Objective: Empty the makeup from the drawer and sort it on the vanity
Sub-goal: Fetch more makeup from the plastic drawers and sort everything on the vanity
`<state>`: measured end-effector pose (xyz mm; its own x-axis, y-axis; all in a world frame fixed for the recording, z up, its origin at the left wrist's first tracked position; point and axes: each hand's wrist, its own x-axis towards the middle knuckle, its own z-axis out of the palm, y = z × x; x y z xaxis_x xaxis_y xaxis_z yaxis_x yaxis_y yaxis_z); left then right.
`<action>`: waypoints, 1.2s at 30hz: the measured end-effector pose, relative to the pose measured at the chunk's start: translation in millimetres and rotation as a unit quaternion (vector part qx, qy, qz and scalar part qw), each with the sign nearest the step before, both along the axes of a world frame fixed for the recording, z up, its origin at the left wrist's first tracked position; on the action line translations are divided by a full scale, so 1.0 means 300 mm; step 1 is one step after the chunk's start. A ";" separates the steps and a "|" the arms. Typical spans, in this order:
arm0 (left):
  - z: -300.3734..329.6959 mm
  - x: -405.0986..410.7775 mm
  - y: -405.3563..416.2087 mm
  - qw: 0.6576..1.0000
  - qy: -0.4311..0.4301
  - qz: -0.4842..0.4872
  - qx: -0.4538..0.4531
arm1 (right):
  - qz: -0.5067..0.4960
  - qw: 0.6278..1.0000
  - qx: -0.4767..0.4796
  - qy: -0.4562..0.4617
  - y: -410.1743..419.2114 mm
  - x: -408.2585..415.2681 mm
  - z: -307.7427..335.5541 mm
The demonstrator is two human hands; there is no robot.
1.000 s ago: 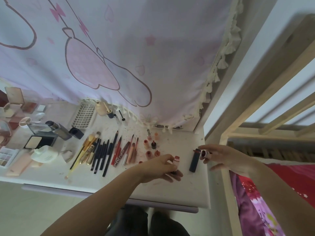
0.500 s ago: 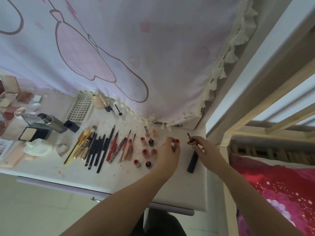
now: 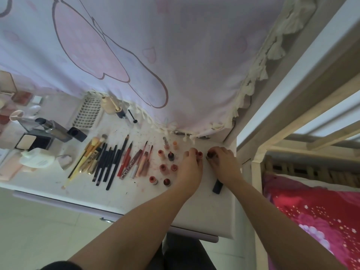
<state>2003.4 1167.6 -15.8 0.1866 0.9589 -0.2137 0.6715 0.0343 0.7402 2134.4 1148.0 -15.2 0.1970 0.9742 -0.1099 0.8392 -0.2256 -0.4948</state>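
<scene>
On the white vanity top [image 3: 202, 209] my left hand [image 3: 190, 168] pinches a small red-capped lipstick [image 3: 199, 154] upright near the back. Beside it my right hand [image 3: 224, 162] holds a small dark red lipstick [image 3: 210, 154] by its top, also standing on the surface. Several small lip tubes [image 3: 163, 168] stand in a cluster just left of my left hand. A row of pencils and lip liners [image 3: 128, 160] lies further left, then dark pens and brushes [image 3: 93, 152]. A dark tube [image 3: 217, 187] lies under my right wrist.
Compacts, a foundation bottle [image 3: 56, 131], a lash tray [image 3: 87, 114] and pads crowd the left end. A printed curtain [image 3: 155, 65] hangs over the back of the vanity. A bed with a red cover [image 3: 311, 221] and wooden frame stands at the right.
Both hands moved from the front of the vanity toward the back, carrying the two small lipsticks, and now set them down side by side near the curtain's hem.
</scene>
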 end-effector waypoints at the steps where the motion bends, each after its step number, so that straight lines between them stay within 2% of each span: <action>1: 0.002 0.000 -0.002 1.000 0.000 0.002 -0.008 | -0.001 1.000 -0.005 0.006 0.003 -0.001 0.000; 4: 0.017 -0.011 -0.018 0.999 -0.011 0.010 -0.030 | -0.047 0.997 -0.015 0.053 0.000 0.026 0.015; 7: 0.025 -0.036 -0.071 0.999 -0.022 0.010 -0.029 | -0.119 0.990 -0.064 0.048 -0.026 0.085 0.033; 11: 0.026 -0.002 -0.139 0.989 0.070 -0.131 -0.022 | -0.094 0.971 -0.221 -0.015 -0.050 0.059 0.054; 14: 0.029 0.033 -0.145 0.960 0.168 -0.225 0.006 | -0.070 0.968 -0.240 -0.025 -0.058 0.000 0.063; 18: 0.031 0.002 -0.147 0.943 0.222 -0.246 -0.013 | -0.098 0.964 -0.239 0.059 -0.078 -0.037 0.074; 20: 0.049 -0.042 -0.143 0.946 0.200 -0.251 -0.034 | -0.077 0.963 -0.242 0.094 -0.087 -0.037 0.096; 25: 0.134 -0.163 -0.140 0.954 0.019 -0.271 -0.128 | -0.026 0.944 -0.264 0.198 -0.119 -0.050 0.198; 28: 0.183 -0.233 -0.143 0.944 -0.019 -0.288 -0.158 | -0.082 0.942 -0.215 0.243 -0.138 -0.025 0.261; 29: 0.192 -0.264 -0.146 0.943 -0.018 -0.288 -0.164 | -0.130 0.935 -0.182 0.274 -0.149 0.008 0.292; 31: 0.198 -0.326 -0.152 0.949 -0.031 -0.262 -0.171 | -0.182 0.897 -0.129 0.382 -0.181 0.082 0.363; 33: 0.201 -0.351 -0.162 0.956 -0.073 -0.224 -0.176 | -0.167 0.873 -0.123 0.442 -0.223 0.112 0.399; 36: 0.197 -0.307 -0.172 0.959 -0.117 -0.191 -0.172 | -0.123 0.856 -0.172 0.472 -0.268 0.054 0.368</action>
<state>1911.3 1116.0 43.3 0.5914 0.6912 -0.4153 0.5015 0.0881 0.8607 2150.7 1067.6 95.3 0.0568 0.7937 -0.6056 0.0085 -0.6070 -0.7947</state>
